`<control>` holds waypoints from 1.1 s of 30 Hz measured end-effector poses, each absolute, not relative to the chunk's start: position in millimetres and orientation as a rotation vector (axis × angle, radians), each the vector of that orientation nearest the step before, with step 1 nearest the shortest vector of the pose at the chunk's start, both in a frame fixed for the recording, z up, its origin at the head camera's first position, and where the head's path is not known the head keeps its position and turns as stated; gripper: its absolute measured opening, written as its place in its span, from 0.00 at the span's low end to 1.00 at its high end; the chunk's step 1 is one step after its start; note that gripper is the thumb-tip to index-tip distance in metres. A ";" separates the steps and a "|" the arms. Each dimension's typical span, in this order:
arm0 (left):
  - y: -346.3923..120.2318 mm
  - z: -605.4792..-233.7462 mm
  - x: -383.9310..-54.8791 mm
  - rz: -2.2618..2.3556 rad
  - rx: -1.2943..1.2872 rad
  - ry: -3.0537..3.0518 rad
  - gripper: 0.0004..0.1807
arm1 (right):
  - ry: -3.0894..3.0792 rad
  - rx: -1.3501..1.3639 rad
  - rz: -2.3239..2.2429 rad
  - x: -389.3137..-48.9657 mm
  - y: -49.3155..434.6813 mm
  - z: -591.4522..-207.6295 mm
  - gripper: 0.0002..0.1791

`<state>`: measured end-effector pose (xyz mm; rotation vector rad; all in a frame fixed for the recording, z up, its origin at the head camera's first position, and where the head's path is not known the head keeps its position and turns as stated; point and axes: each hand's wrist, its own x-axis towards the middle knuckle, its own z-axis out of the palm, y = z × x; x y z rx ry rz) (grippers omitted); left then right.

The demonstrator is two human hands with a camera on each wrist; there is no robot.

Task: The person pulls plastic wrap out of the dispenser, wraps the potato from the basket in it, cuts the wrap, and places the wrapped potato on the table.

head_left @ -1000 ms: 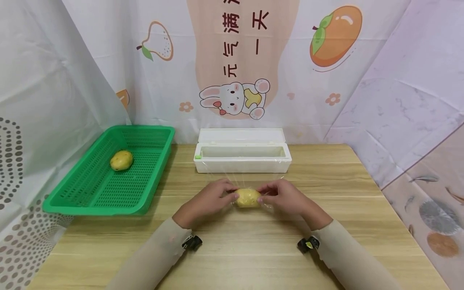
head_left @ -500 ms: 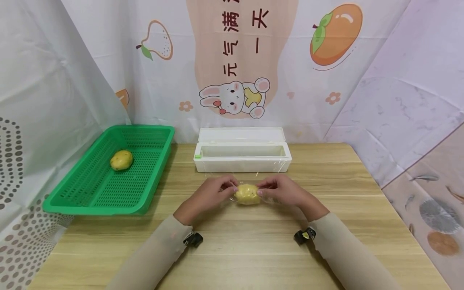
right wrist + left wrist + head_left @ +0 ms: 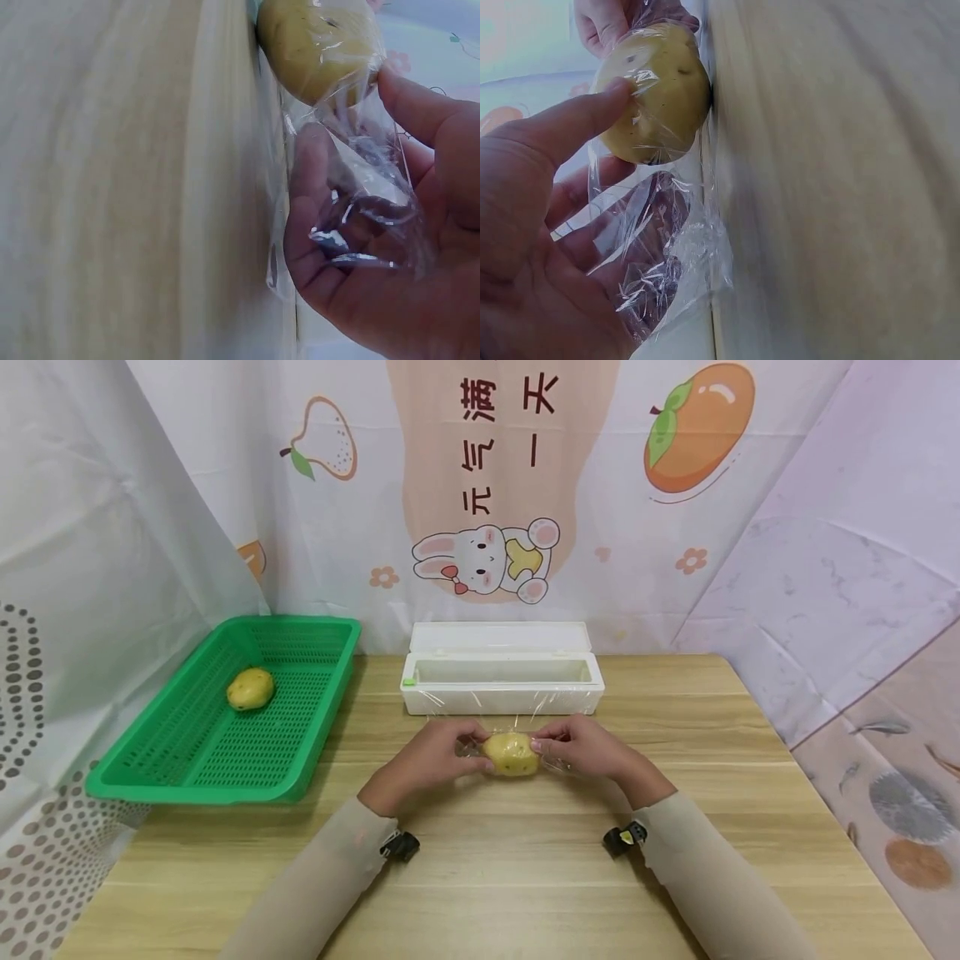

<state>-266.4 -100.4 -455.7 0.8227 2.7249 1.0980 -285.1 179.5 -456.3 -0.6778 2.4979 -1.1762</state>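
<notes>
Tabletop (image 3: 510, 893) — wrapped potato (image 3: 513, 755), basket (image 3: 195, 794) with potato (image 3: 251, 688).

There are two potatoes (image 3: 512, 755) (image 3: 251, 688), two hands (image 3: 435, 761) (image 3: 594, 750), one green basket (image 3: 187, 794), one white box (image 3: 502, 701), two wrist cameras (image 3: 403, 847) (image 3: 621, 840) and one table (image 3: 510, 885).

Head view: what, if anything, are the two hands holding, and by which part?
A potato in clear film, held by its ends: left hand at the left, right hand at the right.

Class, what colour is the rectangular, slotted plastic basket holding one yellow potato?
The rectangular, slotted plastic basket is bright green; it shows best in the head view.
</notes>
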 end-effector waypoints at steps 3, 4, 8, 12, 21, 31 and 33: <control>-101.2 -458.5 -268.8 1.104 0.817 2.721 0.16 | 2.534 -0.688 -1.164 -286.5 178.7 -458.7 0.11; -101.2 -458.5 -269.5 1.103 0.819 2.719 0.16 | 2.544 -0.695 -1.167 -287.0 178.4 -458.7 0.11; -101.8 -456.3 -270.7 1.072 0.825 2.742 0.18 | 2.563 -0.701 -1.194 -288.1 177.0 -458.5 0.11; -103.3 -454.9 -270.8 1.011 0.830 2.804 0.21 | 2.549 -0.686 -1.250 -286.9 178.5 -456.5 0.12; -104.3 -458.9 -272.6 0.918 0.855 2.838 0.24 | 2.549 -0.830 -1.214 -282.8 179.1 -457.2 0.16; -105.5 -459.6 -273.1 1.102 0.673 2.776 0.19 | 2.569 -0.760 -1.211 -285.5 181.5 -461.3 0.11; -106.0 -459.7 -273.5 1.123 0.677 2.764 0.16 | 2.555 -0.742 -1.225 -285.1 181.9 -460.8 0.11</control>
